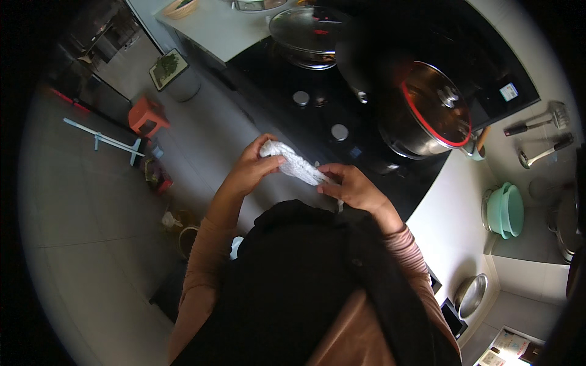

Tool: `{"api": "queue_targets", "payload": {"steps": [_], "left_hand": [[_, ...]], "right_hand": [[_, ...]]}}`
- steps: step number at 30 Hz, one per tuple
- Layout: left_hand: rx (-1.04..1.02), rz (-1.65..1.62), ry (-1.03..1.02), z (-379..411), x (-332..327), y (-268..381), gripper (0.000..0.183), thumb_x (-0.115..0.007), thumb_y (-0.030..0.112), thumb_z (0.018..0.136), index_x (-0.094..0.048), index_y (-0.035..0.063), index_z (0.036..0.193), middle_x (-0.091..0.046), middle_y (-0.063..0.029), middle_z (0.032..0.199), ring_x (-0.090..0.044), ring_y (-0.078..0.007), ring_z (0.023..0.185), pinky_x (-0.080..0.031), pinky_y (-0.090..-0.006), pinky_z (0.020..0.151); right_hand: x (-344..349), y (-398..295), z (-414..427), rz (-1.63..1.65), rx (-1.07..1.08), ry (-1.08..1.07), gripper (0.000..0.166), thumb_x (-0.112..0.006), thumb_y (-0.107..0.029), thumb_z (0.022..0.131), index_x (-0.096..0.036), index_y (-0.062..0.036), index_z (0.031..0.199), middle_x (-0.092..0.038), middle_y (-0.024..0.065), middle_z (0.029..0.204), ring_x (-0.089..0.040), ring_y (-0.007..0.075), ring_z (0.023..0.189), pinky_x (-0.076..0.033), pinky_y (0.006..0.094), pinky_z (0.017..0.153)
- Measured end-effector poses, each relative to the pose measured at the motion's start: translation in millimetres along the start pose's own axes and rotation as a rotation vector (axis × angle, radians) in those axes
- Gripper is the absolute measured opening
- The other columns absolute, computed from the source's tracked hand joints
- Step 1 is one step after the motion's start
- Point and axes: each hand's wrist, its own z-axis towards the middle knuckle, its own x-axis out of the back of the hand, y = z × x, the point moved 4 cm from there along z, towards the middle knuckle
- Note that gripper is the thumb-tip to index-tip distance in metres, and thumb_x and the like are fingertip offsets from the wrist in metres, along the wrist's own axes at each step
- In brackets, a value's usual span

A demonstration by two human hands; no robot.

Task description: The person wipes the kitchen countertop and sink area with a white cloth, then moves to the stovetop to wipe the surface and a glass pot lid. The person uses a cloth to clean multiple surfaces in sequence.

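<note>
A bunched white cloth (297,165) is stretched between both hands, in front of the black gas stove. My left hand (257,167) grips its upper left end, the thumb lying across the top. At the lower right end, my right hand (348,184) pinches the cloth between thumb and fingers. Beyond my hands is the stove top (274,78) with two round metal knobs. On its right part stands a steel pot (412,130) under a red-rimmed glass lid (432,107). A wide pan with a glass lid (306,32) sits at the far left burner.
To the right, a white counter (439,196) holds green basins (506,210) and a steel bowl (471,296). A ladle (545,152) and a slotted utensil (538,123) hang on the wall. Leftward on the floor are a red stool (149,116) and a bin with a tray of greens (169,68).
</note>
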Motion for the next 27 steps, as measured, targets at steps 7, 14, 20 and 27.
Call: {"api": "queue_targets", "payload": {"steps": [7, 14, 20, 27], "left_hand": [[-0.104, -0.542, 0.148, 3.8, 54.3, 28.4, 0.041, -0.047, 0.021, 0.088, -0.04, 0.0041, 0.125, -0.053, -0.014, 0.11, -0.053, -0.0231, 0.1, -0.043, -0.035, 0.086], [0.13, -0.936, -0.059, 24.3, 78.8, -27.4, 0.053, -0.047, 0.04, 0.088, -0.038, 0.0029, 0.125, -0.049, -0.0148, 0.119, -0.047, -0.0268, 0.111, -0.035, -0.0442, 0.096], [-0.02, -0.515, 0.294, 46.5, 145.9, 14.4, 0.041, -0.056, 0.011, 0.084, -0.039, 0.0005, 0.121, -0.053, -0.0123, 0.111, -0.054, -0.0231, 0.1, -0.044, -0.0386, 0.088], [-0.07, 0.116, 0.461, 81.0, 175.5, 60.3, 0.048, -0.062, 0.008, 0.079, -0.043, 0.0085, 0.123, -0.054, -0.012, 0.107, -0.055, -0.0194, 0.093, -0.048, -0.0329, 0.075]], "right_hand": [[-31.4, -39.2, 99.7, 0.555, 0.061, -0.061, 0.024, -0.062, -0.017, 0.083, -0.058, -0.0034, 0.103, -0.061, 0.0045, 0.094, -0.056, 0.0119, 0.084, -0.046, 0.025, 0.076], [-56.7, -55.9, 178.7, 0.599, 0.121, -0.141, 0.019, -0.06, -0.015, 0.085, -0.055, -0.0046, 0.101, -0.062, 0.0031, 0.083, -0.058, 0.008, 0.071, -0.046, 0.0203, 0.063], [-26.5, -51.6, 225.5, 0.648, 0.202, 0.125, 0.012, -0.059, -0.011, 0.085, -0.055, -0.0024, 0.093, -0.062, 0.0041, 0.077, -0.058, 0.0083, 0.065, -0.047, 0.0201, 0.058], [17.1, -24.7, 270.4, 0.553, 0.189, 0.284, 0.024, -0.066, -0.007, 0.079, -0.053, 0.0004, 0.098, -0.064, 0.0071, 0.082, -0.06, 0.0121, 0.072, -0.049, 0.023, 0.064]]}}
